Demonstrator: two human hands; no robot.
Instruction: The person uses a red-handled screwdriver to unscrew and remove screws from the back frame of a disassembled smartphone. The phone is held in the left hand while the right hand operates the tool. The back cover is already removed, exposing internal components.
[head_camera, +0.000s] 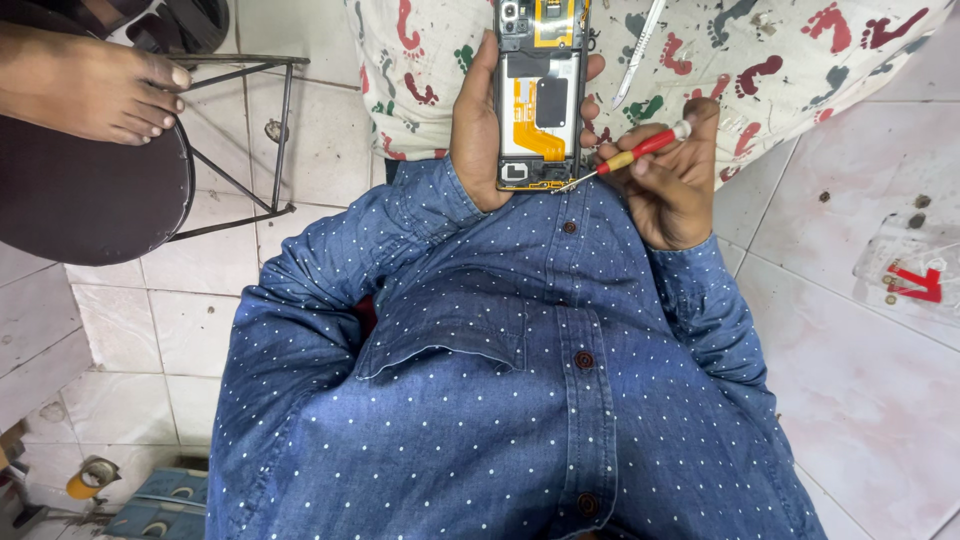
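Observation:
My left hand grips an opened smartphone with its back cover off, showing a black inner frame, an orange flex cable and camera modules at the top. My right hand holds a small screwdriver with a red and yellow handle. Its metal tip touches the phone's lower right corner. Both arms are in a blue dotted shirt. The phone is held above a white cloth with coloured footprint shapes.
Metal tweezers lie on the cloth to the right of the phone. A dark round stool with a metal frame stands at left, another person's bare foot resting on it. A clear plastic piece with a red mark lies on the tiled floor at right.

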